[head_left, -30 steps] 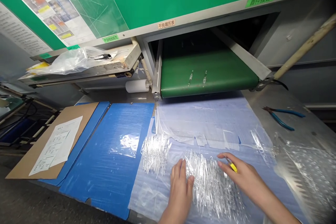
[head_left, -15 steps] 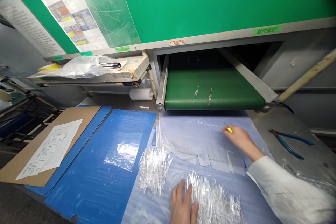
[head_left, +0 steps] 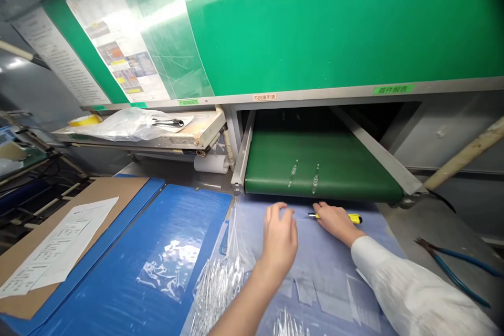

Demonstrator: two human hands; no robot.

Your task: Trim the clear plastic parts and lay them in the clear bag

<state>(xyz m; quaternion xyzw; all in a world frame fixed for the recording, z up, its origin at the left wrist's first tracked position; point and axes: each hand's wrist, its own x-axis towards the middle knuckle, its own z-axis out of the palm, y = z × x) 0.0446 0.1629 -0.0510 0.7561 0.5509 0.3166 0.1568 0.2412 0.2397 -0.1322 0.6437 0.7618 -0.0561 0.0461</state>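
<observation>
My right hand [head_left: 334, 222] is closed around a yellow utility knife [head_left: 355, 218]. The knife's dark tip points left, just above the pale-blue sheet [head_left: 318, 257] in front of the conveyor. To its left, my left hand [head_left: 279, 236] reaches over the same sheet with fingers bent and apart, and I see nothing in it. Two small clear plastic pieces [head_left: 293, 173] lie on the green conveyor belt [head_left: 271, 152] beyond both hands. A pile of thin clear plastic pieces [head_left: 218, 289] is partly covered by my left forearm. Another heap [head_left: 289, 324] shows at the bottom edge.
Blue-handled pliers [head_left: 459, 268] lie on the grey bench at right. A blue board [head_left: 118, 273] with a clear bag [head_left: 169, 268] is at left, next to cardboard [head_left: 23, 294] bearing papers [head_left: 59, 247]. A low shelf [head_left: 197, 136] and the conveyor frame [head_left: 240, 163] stand behind.
My left hand has left the heap of clear pieces and moved forward, close to the belt. My right hand has shifted left with the knife. The view has tilted upward.
</observation>
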